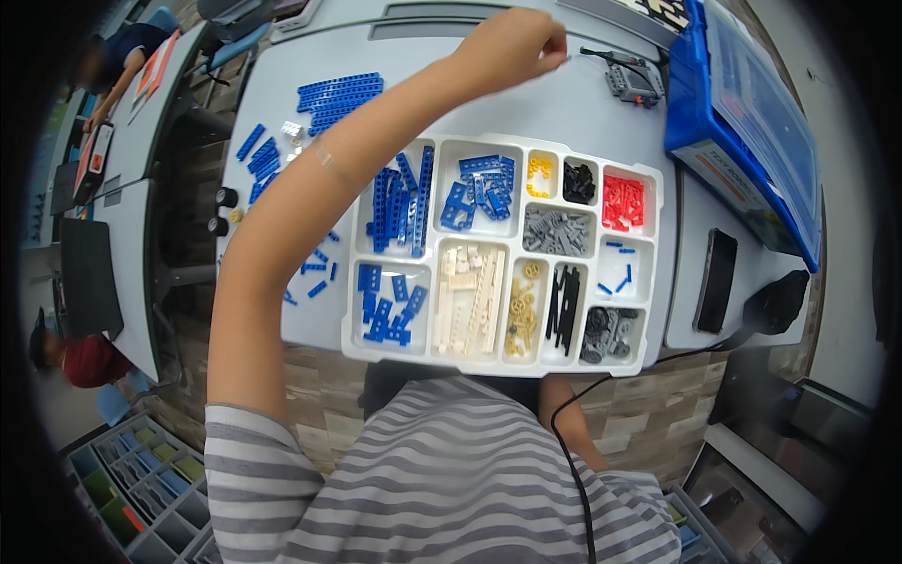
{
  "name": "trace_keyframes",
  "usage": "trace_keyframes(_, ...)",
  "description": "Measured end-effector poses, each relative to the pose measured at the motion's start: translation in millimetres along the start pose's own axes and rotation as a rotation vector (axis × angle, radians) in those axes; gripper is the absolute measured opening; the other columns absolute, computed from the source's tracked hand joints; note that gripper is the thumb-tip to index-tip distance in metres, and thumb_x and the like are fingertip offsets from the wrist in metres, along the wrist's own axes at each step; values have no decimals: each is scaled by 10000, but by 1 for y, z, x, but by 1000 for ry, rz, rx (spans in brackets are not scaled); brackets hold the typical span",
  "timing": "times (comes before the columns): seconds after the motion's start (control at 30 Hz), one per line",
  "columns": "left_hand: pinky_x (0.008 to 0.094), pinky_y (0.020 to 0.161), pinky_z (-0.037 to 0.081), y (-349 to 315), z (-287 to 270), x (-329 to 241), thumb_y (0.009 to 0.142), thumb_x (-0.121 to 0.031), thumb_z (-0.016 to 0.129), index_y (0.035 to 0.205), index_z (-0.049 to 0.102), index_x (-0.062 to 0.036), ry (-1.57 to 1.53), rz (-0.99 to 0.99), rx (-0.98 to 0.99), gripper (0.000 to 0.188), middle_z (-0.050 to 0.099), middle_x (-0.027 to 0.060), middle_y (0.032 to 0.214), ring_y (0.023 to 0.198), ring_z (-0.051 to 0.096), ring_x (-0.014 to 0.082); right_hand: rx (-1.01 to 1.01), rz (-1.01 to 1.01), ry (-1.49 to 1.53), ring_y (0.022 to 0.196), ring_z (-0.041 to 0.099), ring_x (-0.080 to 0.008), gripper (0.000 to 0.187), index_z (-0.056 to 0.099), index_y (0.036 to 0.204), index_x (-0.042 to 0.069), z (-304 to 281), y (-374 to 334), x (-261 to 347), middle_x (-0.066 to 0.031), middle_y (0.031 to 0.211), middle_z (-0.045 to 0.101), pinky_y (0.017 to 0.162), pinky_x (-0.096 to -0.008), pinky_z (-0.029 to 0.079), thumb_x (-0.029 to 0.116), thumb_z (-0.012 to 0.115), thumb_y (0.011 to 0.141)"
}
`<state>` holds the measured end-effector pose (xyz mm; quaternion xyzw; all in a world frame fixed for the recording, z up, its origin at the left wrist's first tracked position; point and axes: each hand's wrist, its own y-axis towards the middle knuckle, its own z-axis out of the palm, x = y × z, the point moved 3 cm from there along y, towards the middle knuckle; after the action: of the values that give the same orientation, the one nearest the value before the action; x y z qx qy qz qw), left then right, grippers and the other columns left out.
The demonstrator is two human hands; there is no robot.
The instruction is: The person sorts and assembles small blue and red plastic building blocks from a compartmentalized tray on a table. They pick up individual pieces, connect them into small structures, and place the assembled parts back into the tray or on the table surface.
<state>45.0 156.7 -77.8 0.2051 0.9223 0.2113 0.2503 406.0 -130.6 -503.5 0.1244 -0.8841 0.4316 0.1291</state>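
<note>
Loose blue beams (pixel 340 97) lie on grey table (pixel 583 108), far left. Left hand (pixel 512 42) reaches over white sorting tray (pixel 658 193), fingers pinched closed on something small; cannot tell what. Grey motor assembly (pixel 631 80) just right of hand, near blue storage box (pixel 742 113). Right hand not visible. Step, as judged: bringing 1 small part to assembly. Next move needs precise alignment.

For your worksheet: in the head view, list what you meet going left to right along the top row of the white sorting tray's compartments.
In the sorting tray: long blue beams → shorter blue beams → yellow pieces → black pieces → red pieces.
</note>
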Motion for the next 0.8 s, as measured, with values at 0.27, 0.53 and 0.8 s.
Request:
trace_keyframes(0.27,393,743,567,-84,-32,-124,886,-193,721,956,776,-74,-315,-235,286,149,751,97,870,778,703,270,-147,-154,30,1143,633,-463,460,651,1257,-3,-43,11,2,-296,1212,667,985,-535,492,372,492,1042)
trace_keyframes(0.53,408,846,461,-100,80,-204,796,-106,650,798,718,-94,264,238,127,69,688,52,886,933,651,218,-269,-359,25,1126,642,-453,457,639,1272,1,-79,-120,38,-279,1200,678,981,-527,492,369,496,1042)
trace_keyframes(0.8,394,886,473,-171,-16,-180,862,-230,765,1005,743,-96,-31,-17,-128,198,710,60,1028,1008,661,253,-274,-685,44,990,680,-348,338,682,1231,66,-138,-274,201,-169,1096,728,907,-419,496,285,643,977)
